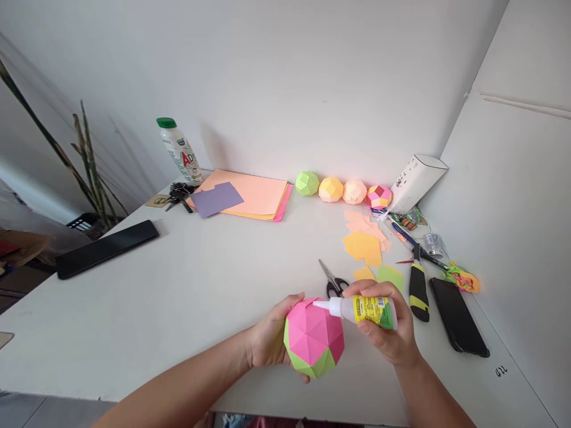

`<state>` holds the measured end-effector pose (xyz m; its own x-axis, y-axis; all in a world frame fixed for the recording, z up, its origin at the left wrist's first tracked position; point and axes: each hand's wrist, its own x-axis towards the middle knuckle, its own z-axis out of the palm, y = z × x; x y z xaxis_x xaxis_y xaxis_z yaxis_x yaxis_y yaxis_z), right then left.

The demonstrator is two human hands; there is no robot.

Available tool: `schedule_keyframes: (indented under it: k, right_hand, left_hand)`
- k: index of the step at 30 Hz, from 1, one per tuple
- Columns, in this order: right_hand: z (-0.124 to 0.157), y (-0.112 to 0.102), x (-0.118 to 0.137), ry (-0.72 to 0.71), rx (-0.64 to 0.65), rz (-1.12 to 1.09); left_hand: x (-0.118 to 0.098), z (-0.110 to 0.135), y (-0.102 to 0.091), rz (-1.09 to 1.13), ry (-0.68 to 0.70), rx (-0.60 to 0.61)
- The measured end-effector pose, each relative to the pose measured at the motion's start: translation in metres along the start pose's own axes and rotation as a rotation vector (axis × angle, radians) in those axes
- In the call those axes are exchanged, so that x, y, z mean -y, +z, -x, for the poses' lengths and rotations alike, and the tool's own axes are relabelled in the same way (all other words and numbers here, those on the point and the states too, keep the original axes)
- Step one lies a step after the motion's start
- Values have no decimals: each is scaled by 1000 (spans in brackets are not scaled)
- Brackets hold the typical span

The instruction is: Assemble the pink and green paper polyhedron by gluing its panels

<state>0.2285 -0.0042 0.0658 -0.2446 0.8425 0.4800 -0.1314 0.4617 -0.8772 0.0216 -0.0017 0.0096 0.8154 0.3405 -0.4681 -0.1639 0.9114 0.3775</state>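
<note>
My left hand [272, 336] grips a faceted paper ball [312, 339], pink on its upper faces and green along the lower side. The fingers wrap around its left side and underneath. In my right hand [395, 333] is a glue bottle [372, 310] with a yellow and green label, tipped on its side. Its white nozzle points left and meets the top of the ball, or hangs just over it; I cannot tell which. Just behind the bottle lie small scissors [332, 280] with black handles, partly hidden by my right hand.
Paper pieces [363, 245], a utility knife [418, 291] and a phone [459, 318] lie to the right. Small paper balls [331, 189] line the wall beside a white tube [417, 183]. Coloured sheets [254, 193], a bottle [181, 151] and a long black object [107, 248] are left.
</note>
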Motion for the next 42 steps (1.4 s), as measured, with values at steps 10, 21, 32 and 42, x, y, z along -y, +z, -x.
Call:
schedule_keyframes:
  k: [10, 21, 32, 42]
  right_hand:
    - [2, -1, -1, -64, 35, 73]
    - [2, -5, 2, -169, 64, 226]
    - [2, -7, 0, -163, 36, 259]
    - [3, -8, 1, -149, 18, 297]
  left_hand:
    - [1, 1, 0, 4, -16, 32]
    - [2, 2, 0, 12, -16, 56]
    - [0, 3, 1, -4, 19, 55]
    - [0, 2, 0, 20, 45, 82]
